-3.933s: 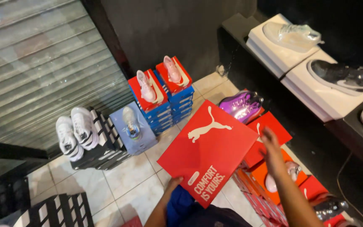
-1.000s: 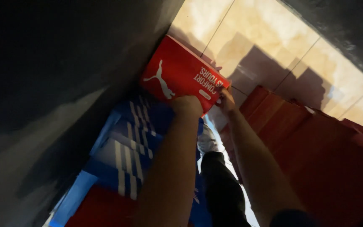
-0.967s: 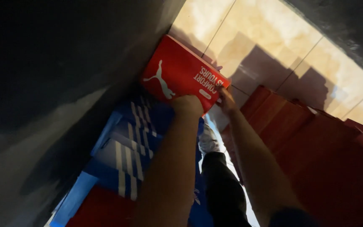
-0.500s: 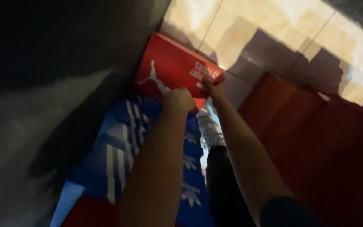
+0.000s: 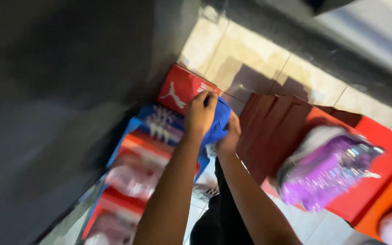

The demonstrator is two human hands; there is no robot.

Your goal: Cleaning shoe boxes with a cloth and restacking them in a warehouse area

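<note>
Left hand (image 5: 200,113) curled over top edge of blue box (image 5: 168,127), fingers bent, gripping. Right hand (image 5: 230,135) on box's near side; finger grip blurred, cannot tell. Blue box lies flat on floor by dark wall (image 5: 59,90), long side running toward red box (image 5: 180,90) beyond it. Purple shoe (image 5: 323,174) sits on red boxes at right.

This is a shoe shop or its stockroom. Shoeboxes crowd a pale tiled floor (image 5: 259,68): a red shoebox (image 5: 180,93) lies against a dark wall (image 5: 59,90), a blue shoebox (image 5: 159,127) sits just beside it, and more red boxes (image 5: 368,154) stand on the right. A purple sports shoe (image 5: 327,170) rests on top of one red box, displayed out of its packaging.
</note>
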